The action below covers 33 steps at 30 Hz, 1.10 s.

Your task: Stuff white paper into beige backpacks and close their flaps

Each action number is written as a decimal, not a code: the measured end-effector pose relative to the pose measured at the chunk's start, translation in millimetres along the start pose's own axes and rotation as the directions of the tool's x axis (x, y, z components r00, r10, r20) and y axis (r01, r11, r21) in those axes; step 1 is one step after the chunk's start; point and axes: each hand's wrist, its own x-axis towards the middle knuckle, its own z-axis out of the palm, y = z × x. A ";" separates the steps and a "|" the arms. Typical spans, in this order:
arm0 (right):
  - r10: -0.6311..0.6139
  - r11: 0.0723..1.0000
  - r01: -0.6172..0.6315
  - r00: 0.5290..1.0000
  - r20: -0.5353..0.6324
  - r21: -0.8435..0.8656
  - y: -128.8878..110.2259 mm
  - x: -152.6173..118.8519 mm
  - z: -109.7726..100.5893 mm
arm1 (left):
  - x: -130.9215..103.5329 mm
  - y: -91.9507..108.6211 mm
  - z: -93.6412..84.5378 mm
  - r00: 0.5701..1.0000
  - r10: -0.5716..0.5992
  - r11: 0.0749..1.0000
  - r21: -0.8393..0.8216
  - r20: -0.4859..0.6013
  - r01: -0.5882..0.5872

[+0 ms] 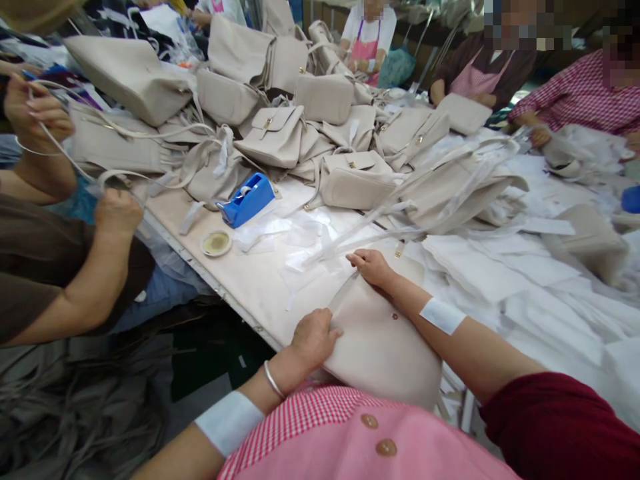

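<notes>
A beige handbag [390, 353] lies at the table's near edge, against my apron. My left hand [315, 339] is closed on the left end of its upper edge, thumb resting on the outer face. On the far end of that same edge, my right hand [373, 267] pinches with the fingers curled in. A pale straight strip [344, 291] runs between the two hands; I cannot tell whether it is tape or the bag's own edging. Just beyond my right hand, a small gold-coloured fitting [399, 252] shows.
A blue tape dispenser [250, 200] and a round tape roll [217, 243] sit left of centre. Beige bags [273, 137] are heaped at the back. White sheets [500, 267] cover the right side. At left, a co-worker's hands [117, 210] hold a strap; other people stand across.
</notes>
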 end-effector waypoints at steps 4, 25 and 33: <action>-0.142 0.990 0.128 0.910 0.389 0.061 -6.7 -0.5 -24.0 | 12.6 -21.5 0.4 0.992 0.110 0.983 -0.154 0.057 -0.100; 0.032 0.902 0.203 0.849 0.528 -0.381 21.4 5.6 -13.3 | -1.4 -9.3 -2.2 0.975 -0.149 0.976 -0.132 0.163 0.171; 0.090 0.766 0.273 0.852 0.516 -0.582 29.4 11.4 6.4 | 20.6 -22.4 -5.3 0.941 -0.191 0.981 0.013 0.280 0.195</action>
